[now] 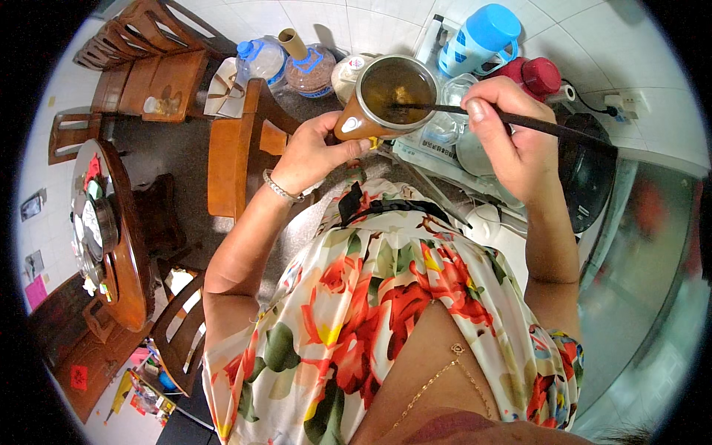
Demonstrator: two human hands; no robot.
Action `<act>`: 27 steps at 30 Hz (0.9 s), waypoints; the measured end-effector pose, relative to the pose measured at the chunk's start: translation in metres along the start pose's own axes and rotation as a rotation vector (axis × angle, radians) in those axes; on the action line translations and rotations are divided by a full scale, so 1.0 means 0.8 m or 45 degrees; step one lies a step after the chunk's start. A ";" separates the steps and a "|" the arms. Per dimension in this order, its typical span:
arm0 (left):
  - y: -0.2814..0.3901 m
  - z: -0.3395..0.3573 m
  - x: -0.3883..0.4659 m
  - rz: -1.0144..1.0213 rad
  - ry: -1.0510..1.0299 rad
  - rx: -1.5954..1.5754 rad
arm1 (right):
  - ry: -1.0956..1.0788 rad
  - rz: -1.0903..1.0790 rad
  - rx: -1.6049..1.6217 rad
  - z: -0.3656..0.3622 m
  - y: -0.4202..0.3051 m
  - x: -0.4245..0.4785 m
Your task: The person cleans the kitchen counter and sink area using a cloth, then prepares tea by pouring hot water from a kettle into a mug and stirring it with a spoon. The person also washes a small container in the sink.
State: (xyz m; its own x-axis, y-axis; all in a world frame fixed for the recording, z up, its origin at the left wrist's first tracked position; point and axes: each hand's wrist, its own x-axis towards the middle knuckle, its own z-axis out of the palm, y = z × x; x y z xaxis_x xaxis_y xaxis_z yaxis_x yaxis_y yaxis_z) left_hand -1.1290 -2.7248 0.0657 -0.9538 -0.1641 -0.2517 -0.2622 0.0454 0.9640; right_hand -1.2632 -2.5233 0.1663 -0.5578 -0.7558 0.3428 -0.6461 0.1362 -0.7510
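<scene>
My left hand (317, 153) grips a tapered orange-brown cup (351, 114) with a wide metal rim, tilted so that its mouth faces me. Brownish, clear liquid (389, 83) stands inside, with a pale glint in its middle. Between the thumb and fingers of my right hand (512, 133) are long dark chopsticks (534, 123); whether there is one or a pair I cannot tell. Their far end dips into the liquid, past the cup's right rim. A small yellow thing (376, 143) shows at the cup's underside, by my left thumb.
Behind the cup are large plastic bottles (261, 61), a blue thermos jug (478, 39) and a red flask (528, 77). Clear plastic cups (442, 129) sit on a side surface. A wooden chair (231, 167) stands close at left, beyond it a round wooden table (125, 267).
</scene>
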 end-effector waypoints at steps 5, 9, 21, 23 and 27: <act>0.002 0.001 0.006 0.022 0.003 -0.025 | -0.068 -0.004 -0.093 0.003 0.009 -0.001; 0.004 0.004 0.011 0.023 -0.007 0.041 | -0.045 -0.009 -0.181 0.004 0.020 0.005; 0.002 0.013 0.014 0.030 0.017 0.109 | 0.072 -0.117 -0.305 -0.022 0.013 0.015; 0.006 0.014 0.014 0.007 0.005 0.064 | 0.155 -0.065 -0.227 -0.027 0.012 0.014; 0.003 0.012 0.013 0.014 0.009 0.047 | 0.166 -0.061 -0.199 -0.032 -0.008 0.009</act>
State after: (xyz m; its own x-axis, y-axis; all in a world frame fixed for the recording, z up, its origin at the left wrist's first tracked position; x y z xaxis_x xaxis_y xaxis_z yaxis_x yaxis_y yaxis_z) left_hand -1.1407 -2.7168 0.0642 -0.9556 -0.1701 -0.2408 -0.2574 0.0835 0.9627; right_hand -1.2764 -2.5130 0.1880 -0.5807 -0.6757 0.4541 -0.7410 0.2076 -0.6386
